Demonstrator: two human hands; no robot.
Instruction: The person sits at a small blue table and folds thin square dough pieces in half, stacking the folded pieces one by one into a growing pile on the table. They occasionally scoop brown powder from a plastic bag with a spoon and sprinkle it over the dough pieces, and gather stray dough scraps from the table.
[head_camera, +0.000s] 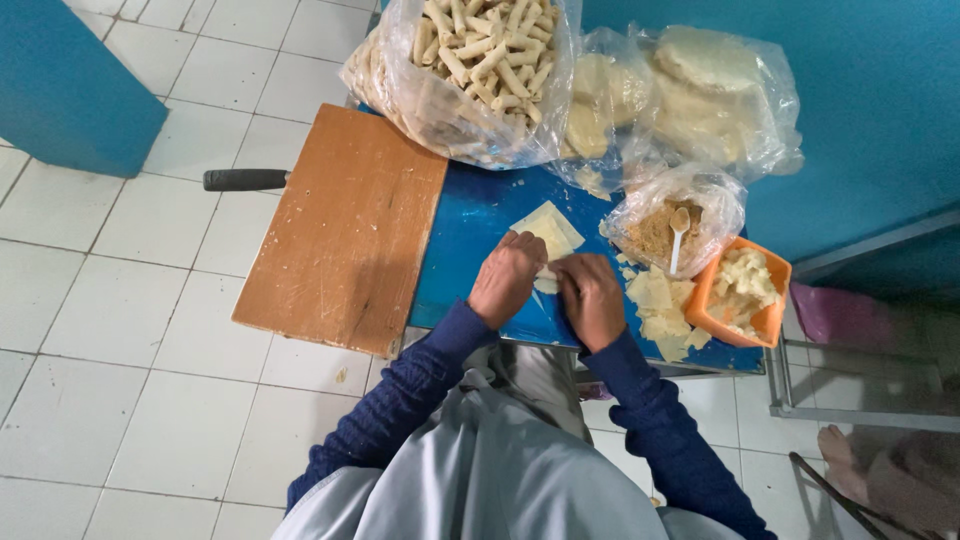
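My left hand (507, 279) and my right hand (591, 298) rest close together on a small blue table (470, 230). Both press with curled fingers on the near end of a pale square dough sheet (549, 229) that lies flat on the table. The part of the sheet under my fingers is hidden. Both arms wear dark blue knitted sleeves.
A wooden board (345, 225) with a black handle (245, 179) lies left. Behind stand a bag of rolled pastries (478, 62), bags of dough discs (700, 90) and a bag of brown filling with a spoon (670, 228). Dough scraps (660, 305) and an orange tub (742, 293) sit right.
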